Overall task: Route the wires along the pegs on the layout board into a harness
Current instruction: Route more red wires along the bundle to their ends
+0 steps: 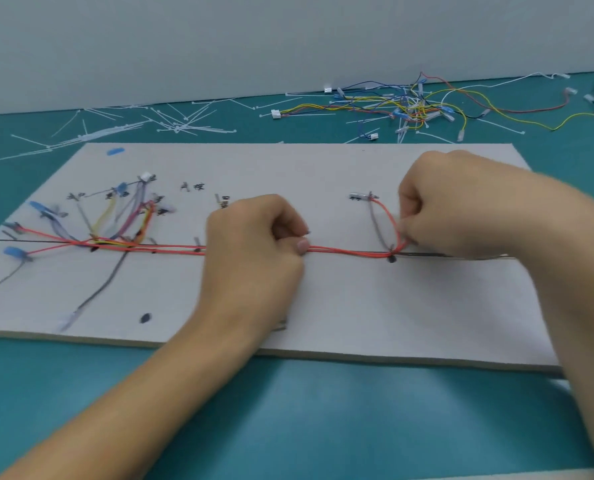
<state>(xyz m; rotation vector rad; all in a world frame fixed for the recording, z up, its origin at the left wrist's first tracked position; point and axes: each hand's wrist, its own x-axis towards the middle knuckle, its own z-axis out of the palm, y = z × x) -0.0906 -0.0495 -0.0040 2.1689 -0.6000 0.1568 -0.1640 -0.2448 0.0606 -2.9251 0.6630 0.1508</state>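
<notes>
A grey layout board (323, 306) lies on the teal table, with pegs and black marks on it. A bundle of red wires (344, 251) runs left to right along its middle line. At the left end, several coloured wires (126, 216) fan out to blue and white connectors. My left hand (254, 244) pinches the red wires at mid-board. My right hand (462, 209) pinches the red wire loop (387, 216) where it bends up toward a peg (370, 196) at the upper right. A black wire (105, 282) trails down to the board's front left.
A tangled heap of loose coloured wires with connectors (413, 107) lies behind the board at the back right. White cable ties (115, 129) are scattered at the back left. A grey wall stands behind. Teal mat (323, 410) shows in front of the board.
</notes>
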